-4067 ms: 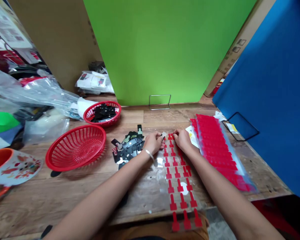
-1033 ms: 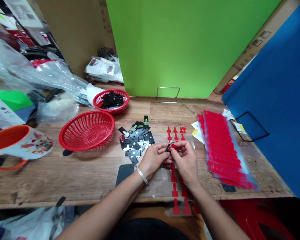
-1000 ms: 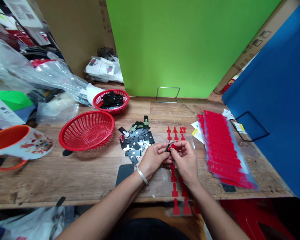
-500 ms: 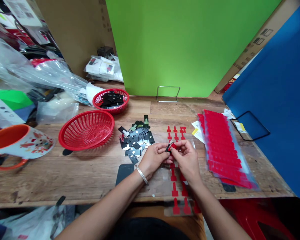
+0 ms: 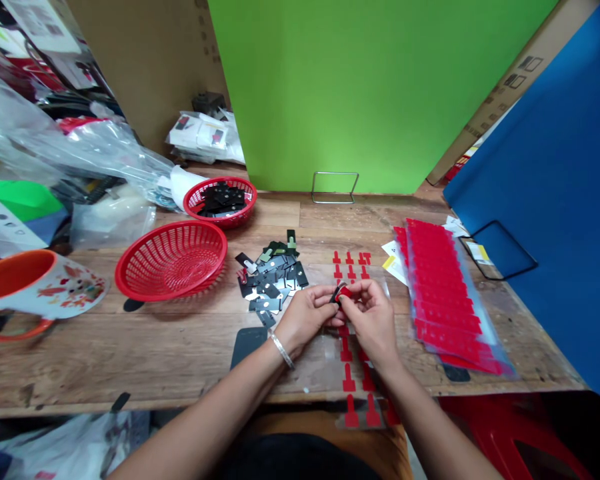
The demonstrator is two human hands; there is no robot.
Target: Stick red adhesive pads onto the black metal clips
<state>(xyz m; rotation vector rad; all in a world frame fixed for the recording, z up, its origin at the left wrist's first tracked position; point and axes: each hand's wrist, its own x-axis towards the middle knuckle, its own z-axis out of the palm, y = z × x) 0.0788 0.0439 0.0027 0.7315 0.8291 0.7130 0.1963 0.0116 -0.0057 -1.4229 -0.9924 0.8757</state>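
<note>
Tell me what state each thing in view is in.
Left hand, gripping the black-and-red piece
Right hand, gripping the same piece
Loose dark pieces, heaped
Larger red basket, uncovered
Smaller red basket, holding dark pieces
Mug, upright
Sheet of red shapes, partly covered
Stacked red sheets, overlapping

This looks like a small workshop, judging by the worn wooden tabletop (image 5: 180, 360) with its loose pile of small dark pieces (image 5: 273, 277), stacked sheets of red cut-outs (image 5: 440, 287), red plastic baskets (image 5: 173, 260) and bagged supplies (image 5: 205, 137).
</note>
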